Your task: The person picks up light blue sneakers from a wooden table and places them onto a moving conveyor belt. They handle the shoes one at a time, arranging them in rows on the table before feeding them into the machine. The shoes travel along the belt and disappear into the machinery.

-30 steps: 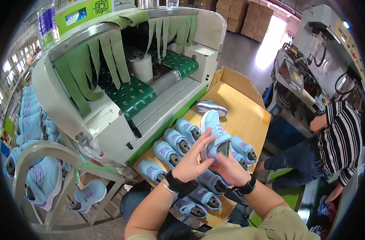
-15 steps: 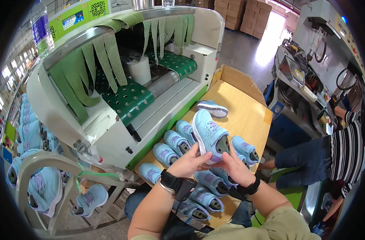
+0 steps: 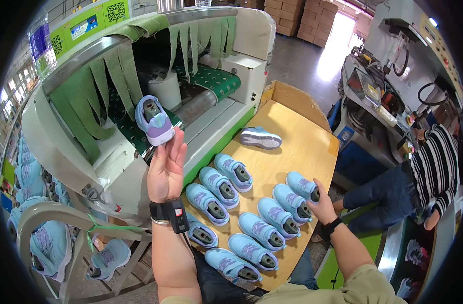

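A light blue and lilac sneaker point(image 3: 155, 124) with a dark last inside is at the green perforated conveyor point(image 3: 127, 133), heel toward me. My left hand point(image 3: 168, 169) is just behind it, palm up, fingers stretched out, fingertips at the heel; whether they bear any of its weight is unclear. At the right side of the table, my right hand point(image 3: 322, 203) grasps another blue sneaker point(image 3: 300, 185) around its heel end. Several matching sneakers point(image 3: 277, 215) stand in two slanting rows on the wooden table point(image 3: 307, 137). One more sneaker point(image 3: 261, 138) lies on its side farther back.
Green fabric strips point(image 3: 132, 71) hang over the white machine's point(image 3: 49, 137) opening. A metal rack point(image 3: 44, 202) with several blue sneakers stands at left. Cardboard point(image 3: 297, 96) edges the table's far end. A person in a striped shirt point(image 3: 434, 157) works by equipment at right.
Both hands held one sneaker over the table. My left hand has carried it left to the conveyor, while my right hand has let go and taken hold of another sneaker.
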`<action>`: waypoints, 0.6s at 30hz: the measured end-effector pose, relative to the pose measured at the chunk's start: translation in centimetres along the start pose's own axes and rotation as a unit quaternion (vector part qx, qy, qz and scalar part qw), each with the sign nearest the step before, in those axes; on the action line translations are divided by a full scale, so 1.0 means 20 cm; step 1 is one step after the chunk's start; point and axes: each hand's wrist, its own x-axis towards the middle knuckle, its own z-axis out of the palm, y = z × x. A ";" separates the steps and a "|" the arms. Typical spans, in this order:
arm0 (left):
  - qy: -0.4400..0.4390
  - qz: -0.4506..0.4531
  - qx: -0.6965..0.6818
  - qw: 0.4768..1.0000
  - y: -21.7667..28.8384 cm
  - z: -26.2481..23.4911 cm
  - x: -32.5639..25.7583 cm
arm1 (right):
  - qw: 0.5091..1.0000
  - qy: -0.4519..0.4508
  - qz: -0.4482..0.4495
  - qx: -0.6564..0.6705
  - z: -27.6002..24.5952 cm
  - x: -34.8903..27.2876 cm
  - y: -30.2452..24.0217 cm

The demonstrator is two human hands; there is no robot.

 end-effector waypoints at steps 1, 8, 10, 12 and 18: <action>0.013 -0.006 0.033 0.999 0.00 -0.01 0.00 | 1.000 -0.003 0.018 0.011 0.00 0.03 -0.02; 0.018 -0.096 0.070 0.993 0.03 -0.06 -0.02 | 0.946 0.115 -0.264 0.152 -0.10 0.66 -0.89; 0.028 -0.109 0.073 0.991 0.03 -0.07 -0.03 | 0.914 0.138 -0.335 0.182 -0.07 0.88 -1.24; 0.032 -0.118 0.067 0.990 0.01 -0.09 -0.04 | 0.892 0.190 -0.392 0.121 0.02 1.07 -1.54; 0.035 -0.192 0.138 0.971 -0.05 -0.10 -0.07 | 0.931 -0.031 -0.360 -0.051 0.56 1.56 -1.58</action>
